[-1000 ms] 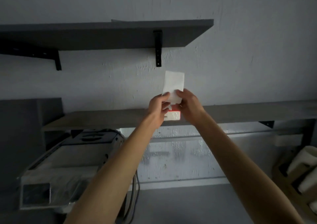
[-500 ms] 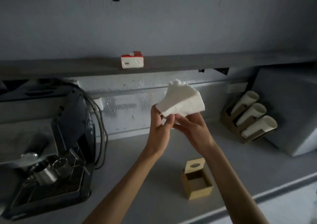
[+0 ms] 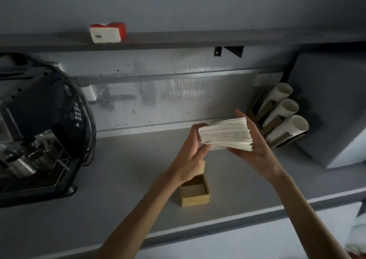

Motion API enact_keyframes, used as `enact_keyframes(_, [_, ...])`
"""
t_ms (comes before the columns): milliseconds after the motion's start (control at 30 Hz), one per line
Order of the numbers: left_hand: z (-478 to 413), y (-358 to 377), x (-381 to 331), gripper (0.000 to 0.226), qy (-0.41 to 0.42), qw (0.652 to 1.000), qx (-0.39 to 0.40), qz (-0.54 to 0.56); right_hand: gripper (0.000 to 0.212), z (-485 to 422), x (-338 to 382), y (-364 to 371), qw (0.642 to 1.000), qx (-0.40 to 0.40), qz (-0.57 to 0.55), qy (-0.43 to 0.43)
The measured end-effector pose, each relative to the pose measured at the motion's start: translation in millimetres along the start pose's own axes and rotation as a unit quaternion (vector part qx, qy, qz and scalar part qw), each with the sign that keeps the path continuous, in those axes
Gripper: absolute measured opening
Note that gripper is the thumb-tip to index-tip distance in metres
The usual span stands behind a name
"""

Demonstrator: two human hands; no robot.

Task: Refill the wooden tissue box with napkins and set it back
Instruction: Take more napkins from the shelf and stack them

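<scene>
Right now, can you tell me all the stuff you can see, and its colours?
napkin stack: one, white, held in the air between both hands
wooden tissue box: one, tan, open, on the counter below the hands
counter: one, grey
napkin pack: one, red and white, on the shelf
shelf: one, grey, on the wall
coffee machine: one, black, far left
paper cup stacks: three, white, in a holder at right
hands: left hand, right hand

Napkin stack (image 3: 226, 135) now lower, flatter between both hands, above the open wooden box (image 3: 195, 192).
</scene>
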State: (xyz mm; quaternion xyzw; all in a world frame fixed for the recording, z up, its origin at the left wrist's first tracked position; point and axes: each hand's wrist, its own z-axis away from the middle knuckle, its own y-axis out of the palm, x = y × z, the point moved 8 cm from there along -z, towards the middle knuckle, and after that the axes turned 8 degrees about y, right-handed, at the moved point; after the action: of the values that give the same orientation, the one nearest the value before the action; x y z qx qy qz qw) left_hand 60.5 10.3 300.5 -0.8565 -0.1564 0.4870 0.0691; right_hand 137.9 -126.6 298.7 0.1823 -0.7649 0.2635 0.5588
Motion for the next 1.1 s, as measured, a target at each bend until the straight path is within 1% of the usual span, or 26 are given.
enact_keyframes(100, [-3.1,37.1,34.1,0.029,-0.023,0.999,-0.033,0.002,0.072,12.4,-35.4,-31.9,0.999,0.008,0.021,0.040])
enact_keyframes(133, [-1.4,50.9,49.2,0.029,-0.035,0.999,-0.035,-0.009,0.064,16.9,-49.1,-42.8,0.998,-0.004,0.041,0.052])
enact_keyframes(167, [0.1,64.5,63.8,0.029,-0.045,0.998,-0.033,-0.022,0.056,20.0,-61.7,-54.7,0.996,-0.026,0.068,0.059])
enact_keyframes(233, [4.5,91.6,94.6,0.033,-0.067,0.996,-0.023,-0.049,0.048,23.0,-88.1,-74.6,0.984,-0.064,0.157,0.054])
enact_keyframes(300, [14.6,114.5,130.4,0.039,-0.105,0.990,-0.022,-0.087,0.044,27.8,-125.9,-84.8,0.966,-0.072,0.239,0.069])
enact_keyframes(367, [27.0,135.7,162.4,0.041,-0.151,0.980,-0.014,-0.128,0.041,37.4,-170.4,-91.1,0.953,-0.069,0.276,0.105])
enact_keyframes(467, [51.1,170.2,208.4,0.043,-0.236,0.960,0.040,-0.145,0.041,56.2,-229.9,-92.4,0.933,-0.046,0.318,0.162])
enact_keyframes(533, [61.6,185.9,232.5,0.045,-0.269,0.950,0.058,-0.146,0.042,67.2,-262.0,-93.3,0.922,-0.028,0.336,0.189])
enact_keyframes(633, [58.2,198.0,262.0,0.047,-0.275,0.946,0.056,-0.160,0.044,68.0,-291.0,-98.9,0.910,-0.031,0.358,0.206])
enact_keyframes(700, [51.6,199.8,273.2,0.049,-0.269,0.947,0.043,-0.172,0.046,62.7,-297.6,-103.4,0.908,-0.046,0.368,0.195])
enact_keyframes(800, [51.7,205.2,288.6,0.052,-0.249,0.951,0.025,-0.184,0.057,55.2,-308.0,-104.3,0.912,-0.054,0.369,0.170])
enact_keyframes(867, [57.7,213.2,299.5,0.056,-0.249,0.947,0.034,-0.200,0.065,53.9,-322.5,-103.3,0.913,-0.059,0.365,0.171])
enact_keyframes(933, [67.0,224.4,310.5,0.061,-0.250,0.941,0.059,-0.219,0.069,60.4,-348.3,-96.2,0.912,-0.040,0.360,0.194])
enact_keyframes(1000, [76.2,235.1,321.9,0.066,-0.266,0.931,0.090,-0.234,0.070,71.4,-374.5,-87.5,0.907,-0.007,0.354,0.229])
enact_keyframes(1100, [83.0,242.4,332.4,0.067,-0.295,0.917,0.098,-0.250,0.070,80.9,-393.4,-84.6,0.907,-0.002,0.339,0.250])
